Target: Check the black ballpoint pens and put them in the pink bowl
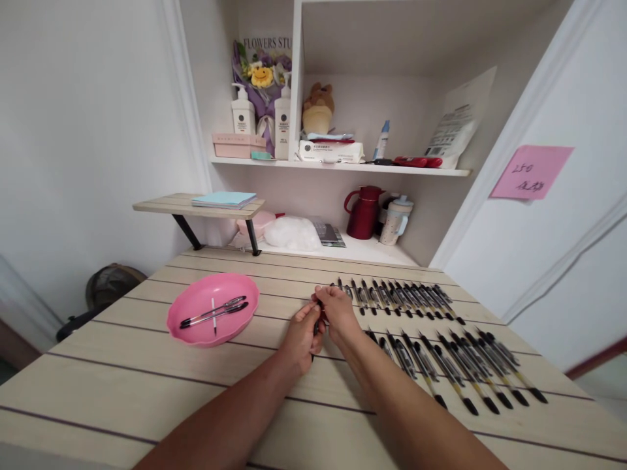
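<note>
Over the middle of the table, my left hand (302,331) is closed around a black pen (316,326), most of it hidden by the fingers. My right hand (337,309) meets it at the top, its fingers pinched together on the pen's upper end. Left of the hands, a pink bowl (213,281) with a wavy rim holds two clear pens (210,314) with black parts and a thin white stick-like refill (213,313). To the right, disassembled-looking pens and black caps lie in two rows, a back row (406,297) and a front row (455,362).
A small raised shelf (161,203) carrying blue paper (224,198) stands at the back left. Behind the table are a red jug (363,212), a light tumbler (396,220) and a white plastic bag (292,234). A pink note (532,172) is stuck on the right wall.
</note>
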{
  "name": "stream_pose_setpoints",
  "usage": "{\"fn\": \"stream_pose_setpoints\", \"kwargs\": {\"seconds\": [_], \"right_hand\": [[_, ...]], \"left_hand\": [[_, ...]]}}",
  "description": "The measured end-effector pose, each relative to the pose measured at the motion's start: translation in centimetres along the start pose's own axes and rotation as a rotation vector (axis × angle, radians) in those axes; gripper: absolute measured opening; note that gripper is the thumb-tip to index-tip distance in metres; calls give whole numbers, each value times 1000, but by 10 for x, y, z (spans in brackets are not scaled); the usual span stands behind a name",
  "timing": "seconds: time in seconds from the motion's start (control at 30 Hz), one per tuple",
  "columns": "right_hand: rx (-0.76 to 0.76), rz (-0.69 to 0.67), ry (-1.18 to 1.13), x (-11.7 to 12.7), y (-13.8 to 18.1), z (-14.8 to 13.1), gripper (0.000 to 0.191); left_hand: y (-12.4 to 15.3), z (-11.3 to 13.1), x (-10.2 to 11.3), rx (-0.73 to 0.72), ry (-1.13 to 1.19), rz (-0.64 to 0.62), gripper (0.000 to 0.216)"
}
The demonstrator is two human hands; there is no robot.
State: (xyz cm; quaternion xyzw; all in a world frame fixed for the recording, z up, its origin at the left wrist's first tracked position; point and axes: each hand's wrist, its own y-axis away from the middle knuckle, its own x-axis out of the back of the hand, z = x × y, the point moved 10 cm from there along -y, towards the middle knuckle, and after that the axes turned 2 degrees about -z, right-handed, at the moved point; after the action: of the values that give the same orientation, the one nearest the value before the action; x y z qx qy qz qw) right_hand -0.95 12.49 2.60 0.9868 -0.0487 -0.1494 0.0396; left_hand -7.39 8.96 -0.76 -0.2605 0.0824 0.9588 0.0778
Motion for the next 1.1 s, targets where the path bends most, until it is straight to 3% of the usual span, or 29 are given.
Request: {"fn": "stream_pose_setpoints", "kwargs": {"seconds": [0.27, 0.5, 0.73, 0.93, 1.1], "right_hand": [[-9, -51, 10, 1, -3, 5, 28], [-39, -103, -65, -2, -12, 5, 11], [-79, -197, -38, -9, -7, 14, 19], [-23, -95, -20, 2, -18, 4, 8], [86, -2, 51, 23, -41, -25, 10]], "left_hand": [[-2, -4, 3, -8, -12, 10, 33], [-3, -1, 4, -5, -20, 11, 33], [-3, 2, 5, -24, -9, 9, 33], [-4, -5, 5, 10, -13, -4, 31], [-2, -6, 6, 37, -7, 10, 39]]}}
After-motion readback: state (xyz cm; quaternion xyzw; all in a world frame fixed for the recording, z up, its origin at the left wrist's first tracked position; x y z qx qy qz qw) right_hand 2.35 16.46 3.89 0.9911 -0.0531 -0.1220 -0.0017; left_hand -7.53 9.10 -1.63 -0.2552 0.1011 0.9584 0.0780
